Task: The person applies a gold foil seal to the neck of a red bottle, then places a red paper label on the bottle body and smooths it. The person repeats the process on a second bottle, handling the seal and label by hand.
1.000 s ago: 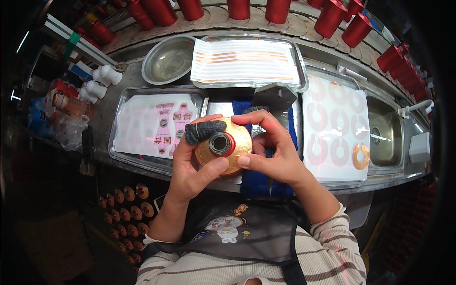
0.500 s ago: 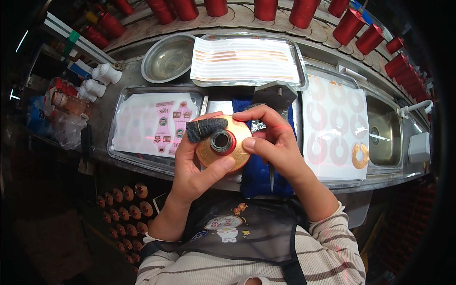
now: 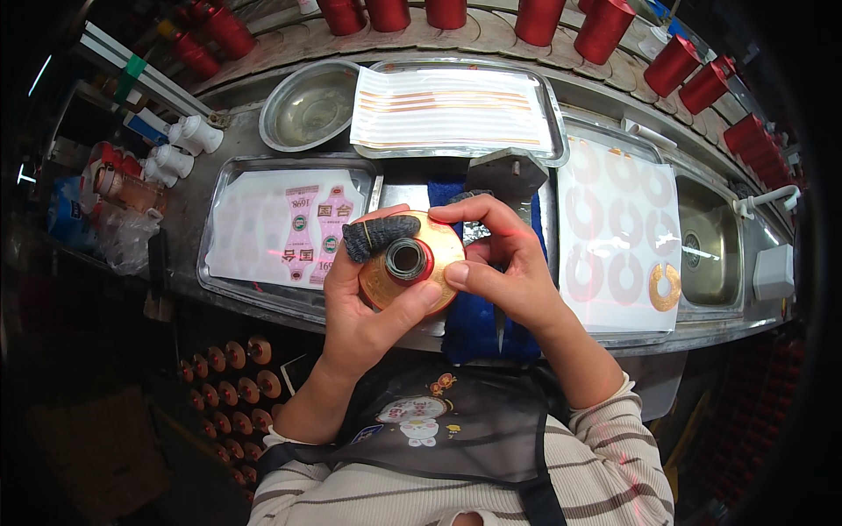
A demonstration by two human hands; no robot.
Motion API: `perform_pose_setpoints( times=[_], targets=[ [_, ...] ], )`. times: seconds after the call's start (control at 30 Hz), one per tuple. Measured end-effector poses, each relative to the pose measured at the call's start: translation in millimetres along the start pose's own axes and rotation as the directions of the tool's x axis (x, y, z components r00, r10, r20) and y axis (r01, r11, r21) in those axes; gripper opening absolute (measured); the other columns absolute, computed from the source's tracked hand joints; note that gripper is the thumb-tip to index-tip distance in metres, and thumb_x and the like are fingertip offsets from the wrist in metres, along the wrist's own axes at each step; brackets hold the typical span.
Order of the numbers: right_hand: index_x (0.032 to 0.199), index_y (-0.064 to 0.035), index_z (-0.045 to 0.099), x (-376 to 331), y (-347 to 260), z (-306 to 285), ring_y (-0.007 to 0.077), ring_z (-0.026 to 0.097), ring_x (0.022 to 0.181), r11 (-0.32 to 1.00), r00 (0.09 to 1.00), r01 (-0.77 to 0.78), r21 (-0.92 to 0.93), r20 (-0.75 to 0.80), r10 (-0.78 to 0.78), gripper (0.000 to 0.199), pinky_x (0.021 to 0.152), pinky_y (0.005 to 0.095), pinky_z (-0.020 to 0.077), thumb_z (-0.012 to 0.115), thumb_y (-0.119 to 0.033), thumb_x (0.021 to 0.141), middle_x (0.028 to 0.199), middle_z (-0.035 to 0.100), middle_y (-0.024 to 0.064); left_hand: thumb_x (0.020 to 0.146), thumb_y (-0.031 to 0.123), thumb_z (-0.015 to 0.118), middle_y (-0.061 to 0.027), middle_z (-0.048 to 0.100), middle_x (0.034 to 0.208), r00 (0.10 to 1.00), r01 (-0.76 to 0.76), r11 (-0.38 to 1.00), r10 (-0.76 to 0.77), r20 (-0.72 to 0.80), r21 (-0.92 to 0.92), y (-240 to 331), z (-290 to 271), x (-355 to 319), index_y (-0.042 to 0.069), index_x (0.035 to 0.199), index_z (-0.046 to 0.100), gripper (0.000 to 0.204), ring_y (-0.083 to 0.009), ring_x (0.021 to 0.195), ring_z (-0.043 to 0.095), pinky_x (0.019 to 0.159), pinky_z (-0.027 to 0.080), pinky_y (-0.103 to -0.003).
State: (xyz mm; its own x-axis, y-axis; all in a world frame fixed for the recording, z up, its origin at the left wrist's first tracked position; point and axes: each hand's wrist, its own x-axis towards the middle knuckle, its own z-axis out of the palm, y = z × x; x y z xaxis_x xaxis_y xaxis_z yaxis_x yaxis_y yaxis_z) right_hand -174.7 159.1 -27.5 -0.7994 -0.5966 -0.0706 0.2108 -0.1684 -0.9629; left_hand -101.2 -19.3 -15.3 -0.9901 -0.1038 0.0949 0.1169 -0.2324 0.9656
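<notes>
One bottle [image 3: 409, 275] is resting in the left hand [image 3: 361, 307], its mouth facing up and a gold label [image 3: 445, 238] covering its shoulder. That hand is wrapping the bottle's left side, its thumb lying on the label's near part. The right hand [image 3: 509, 273] is curving half open, its thumb and index tips touching the label's right and far edges; whether it is bearing weight, one cannot tell. The person is apparently smoothing the label, which seems to be calling for a steady left hold and even fingertip pressure. Right of both hands, a sheet [image 3: 618, 320] is carrying another label [image 3: 657, 294].
</notes>
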Motion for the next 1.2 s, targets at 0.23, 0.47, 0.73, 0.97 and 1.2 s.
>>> perform_pose_setpoints(
  times=[0.23, 0.47, 0.73, 0.97, 1.2],
  targets=[
    [0.126, 0.0001, 0.057, -2, -2, 1, 0.0003, 0.056, 0.077, 1.0, 1.0, -0.003, 0.012, 0.007, 0.003, 0.048, 0.068, 0.0161, 0.0464, 0.073, -0.007, 0.082, 0.118, 0.058, 0.0037, 0.082, 0.0, 0.074, -0.0114, 0.056, 0.131, 1.0, 0.002, 1.0, -0.002, -0.001, 0.004, 0, -1, -1, 0.001, 0.135, 0.051, 0.058, -0.0186, 0.117, 0.06, 0.101, 0.049, -0.033],
    [0.123, -0.0009, 0.06, 0, -2, 8, -0.0008, 0.05, 0.066, 0.999, 0.998, 0.031, 0.028, -0.053, -0.029, 0.043, 0.06, 0.0154, 0.0413, 0.072, -0.009, 0.083, 0.106, 0.06, 0.0007, 0.082, 0.001, 0.075, -0.0109, 0.059, 0.127, 1.0, 0.013, 1.0, -0.013, -0.001, 0.011, -1, -1, 0, 0.001, 0.135, 0.051, 0.058, -0.018, 0.116, 0.061, 0.101, 0.049, -0.033],
    [0.114, -0.0023, 0.064, 7, -4, -30, 0.0109, 0.056, 0.059, 0.801, 0.893, -0.074, 0.594, -0.317, 0.318, 0.029, 0.059, 0.0243, 0.0445, 0.062, -0.022, 0.092, 0.069, 0.059, 0.0044, 0.082, 0.006, 0.077, -0.0112, 0.056, 0.133, 0.997, 0.028, 0.999, -0.031, 0.069, 0.036, 0, -11, -1, 0.002, 0.141, 0.047, 0.066, -0.0195, 0.122, 0.057, 0.105, 0.046, -0.036],
    [0.119, -0.0012, 0.055, -46, -43, 22, 0.0109, 0.061, 0.089, 0.936, 0.945, 0.127, -0.327, -0.246, -0.214, 0.038, 0.081, 0.024, 0.0495, 0.07, -0.001, 0.084, 0.102, 0.062, 0.0051, 0.083, 0.006, 0.074, -0.0133, 0.052, 0.141, 0.992, 0.037, 0.996, -0.027, 0.125, -0.081, -3, -21, -6, 0.003, 0.144, 0.045, 0.067, -0.0225, 0.13, 0.052, 0.11, 0.042, -0.039],
    [0.104, 0.0, 0.059, -22, -36, 22, 0.028, 0.066, 0.074, 0.73, 0.862, 0.204, -0.652, -0.234, -0.45, 0.024, 0.067, 0.0323, 0.0518, 0.069, -0.003, 0.082, 0.087, 0.063, 0.0146, 0.083, 0.005, 0.074, -0.0129, 0.054, 0.139, 0.991, 0.011, 0.999, -0.005, 0.132, -0.043, -4, -22, -6, 0.003, 0.143, 0.047, 0.066, -0.0226, 0.128, 0.054, 0.108, 0.044, -0.038]
  ],
)
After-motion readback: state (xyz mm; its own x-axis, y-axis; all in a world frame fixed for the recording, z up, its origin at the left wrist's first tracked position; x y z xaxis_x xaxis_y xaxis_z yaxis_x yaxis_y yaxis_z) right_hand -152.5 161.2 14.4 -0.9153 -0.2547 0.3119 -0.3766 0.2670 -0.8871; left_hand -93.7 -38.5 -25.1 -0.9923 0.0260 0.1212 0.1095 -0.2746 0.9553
